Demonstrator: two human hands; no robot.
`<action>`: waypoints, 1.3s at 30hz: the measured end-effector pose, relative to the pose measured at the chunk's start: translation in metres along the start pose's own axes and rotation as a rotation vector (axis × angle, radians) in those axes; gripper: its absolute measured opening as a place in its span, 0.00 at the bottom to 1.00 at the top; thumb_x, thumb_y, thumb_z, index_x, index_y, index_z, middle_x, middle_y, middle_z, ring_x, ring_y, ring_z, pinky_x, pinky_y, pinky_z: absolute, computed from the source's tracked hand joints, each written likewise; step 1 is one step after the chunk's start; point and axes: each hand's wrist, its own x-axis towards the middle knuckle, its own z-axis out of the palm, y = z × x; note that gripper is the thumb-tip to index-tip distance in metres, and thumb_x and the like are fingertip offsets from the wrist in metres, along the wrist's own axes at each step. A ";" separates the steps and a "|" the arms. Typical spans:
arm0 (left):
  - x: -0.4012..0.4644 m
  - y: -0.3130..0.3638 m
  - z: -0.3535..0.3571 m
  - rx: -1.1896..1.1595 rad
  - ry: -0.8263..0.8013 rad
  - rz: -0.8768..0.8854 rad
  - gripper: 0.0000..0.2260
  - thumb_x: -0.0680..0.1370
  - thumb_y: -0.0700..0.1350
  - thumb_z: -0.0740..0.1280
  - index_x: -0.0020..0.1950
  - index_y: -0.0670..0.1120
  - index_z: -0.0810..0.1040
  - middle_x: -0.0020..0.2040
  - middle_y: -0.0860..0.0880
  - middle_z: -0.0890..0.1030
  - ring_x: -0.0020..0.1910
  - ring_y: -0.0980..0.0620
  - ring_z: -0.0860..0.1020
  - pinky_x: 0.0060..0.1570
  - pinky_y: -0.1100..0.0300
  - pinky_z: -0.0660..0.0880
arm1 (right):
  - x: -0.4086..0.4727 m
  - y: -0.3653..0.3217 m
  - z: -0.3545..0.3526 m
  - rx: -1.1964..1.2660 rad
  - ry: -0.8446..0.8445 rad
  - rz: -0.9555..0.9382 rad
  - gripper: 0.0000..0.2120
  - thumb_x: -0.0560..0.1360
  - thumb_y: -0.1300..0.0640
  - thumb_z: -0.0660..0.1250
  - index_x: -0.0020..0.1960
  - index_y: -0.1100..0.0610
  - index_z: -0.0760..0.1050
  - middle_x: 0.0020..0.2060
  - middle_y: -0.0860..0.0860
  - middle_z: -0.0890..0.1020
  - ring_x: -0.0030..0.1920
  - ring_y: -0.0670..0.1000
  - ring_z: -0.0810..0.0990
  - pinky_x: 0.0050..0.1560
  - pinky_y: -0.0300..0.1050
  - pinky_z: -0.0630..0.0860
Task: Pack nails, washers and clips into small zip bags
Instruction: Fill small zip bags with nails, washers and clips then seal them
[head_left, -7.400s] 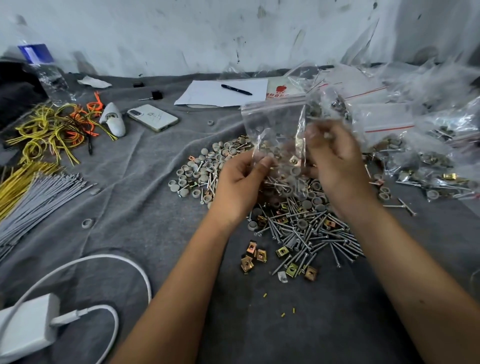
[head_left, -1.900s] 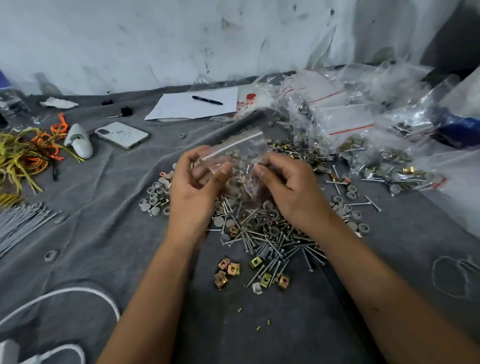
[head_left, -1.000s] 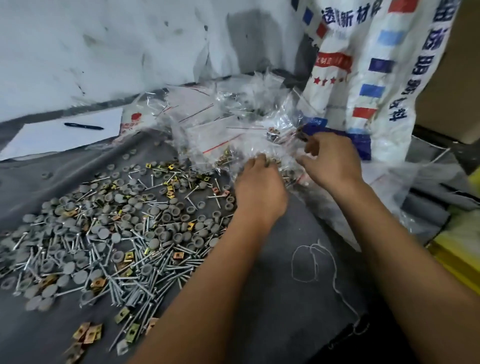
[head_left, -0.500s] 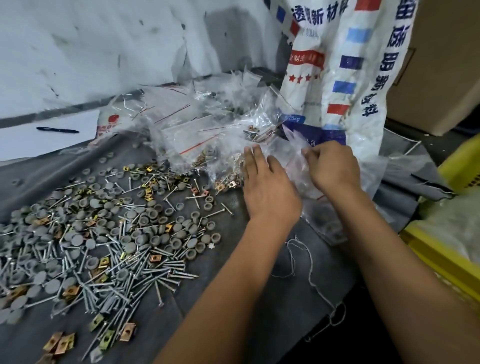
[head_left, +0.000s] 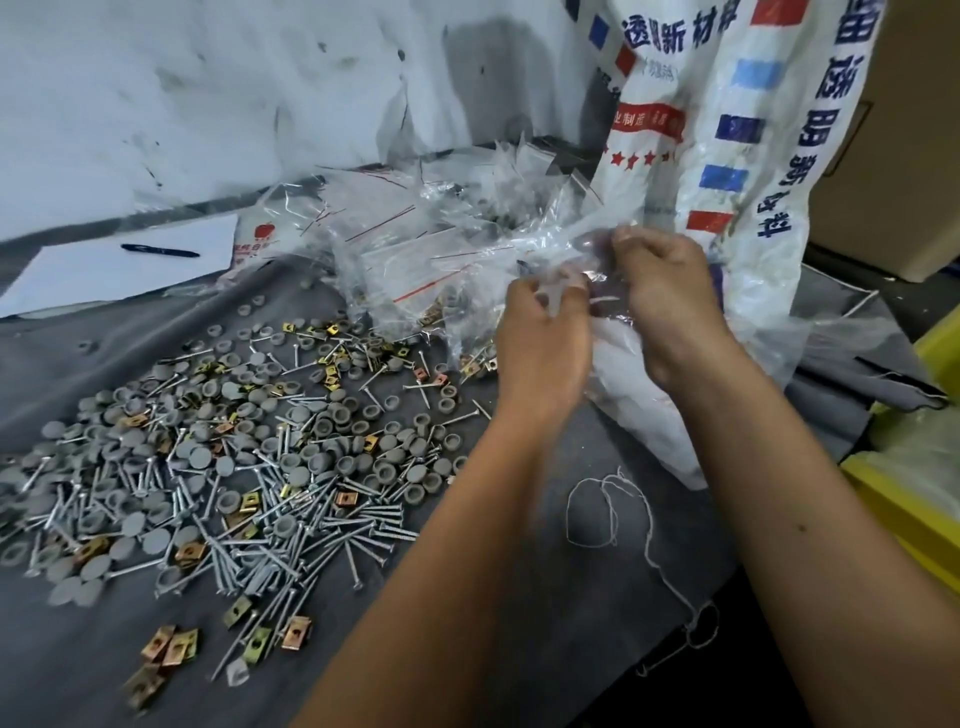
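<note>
Both hands (head_left: 602, 317) pinch seemingly empty zip bag (head_left: 558, 244); sack (head_left: 727, 156) reads "新材料".

My two bare forearms reach up from the bottom of the frame toward its upper right. My left hand (head_left: 543, 343) sits just below and left of my right hand (head_left: 670, 306), both backs up, fingers curled and pinching the same clear bag (head_left: 597, 291) between them, knuckles nearly touching.
</note>
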 end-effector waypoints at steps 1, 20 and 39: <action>0.002 0.002 -0.009 -0.157 0.010 -0.084 0.12 0.83 0.50 0.67 0.64 0.48 0.72 0.59 0.46 0.82 0.54 0.48 0.83 0.56 0.51 0.81 | -0.005 -0.001 0.008 0.156 -0.088 0.059 0.16 0.86 0.56 0.57 0.52 0.59 0.82 0.43 0.54 0.88 0.42 0.52 0.87 0.44 0.49 0.83; -0.061 -0.043 -0.329 0.025 0.156 0.046 0.08 0.71 0.39 0.77 0.41 0.49 0.81 0.36 0.49 0.80 0.35 0.49 0.78 0.34 0.60 0.73 | -0.083 0.024 0.199 0.453 -0.694 0.237 0.07 0.76 0.52 0.71 0.45 0.55 0.83 0.42 0.53 0.85 0.41 0.51 0.81 0.37 0.42 0.75; -0.061 -0.057 -0.316 0.801 0.980 0.516 0.23 0.78 0.55 0.75 0.62 0.41 0.73 0.56 0.46 0.75 0.54 0.52 0.71 0.55 0.58 0.69 | -0.099 0.051 0.213 -0.005 -0.650 -0.238 0.05 0.76 0.56 0.76 0.41 0.48 0.84 0.30 0.44 0.83 0.28 0.43 0.78 0.27 0.35 0.73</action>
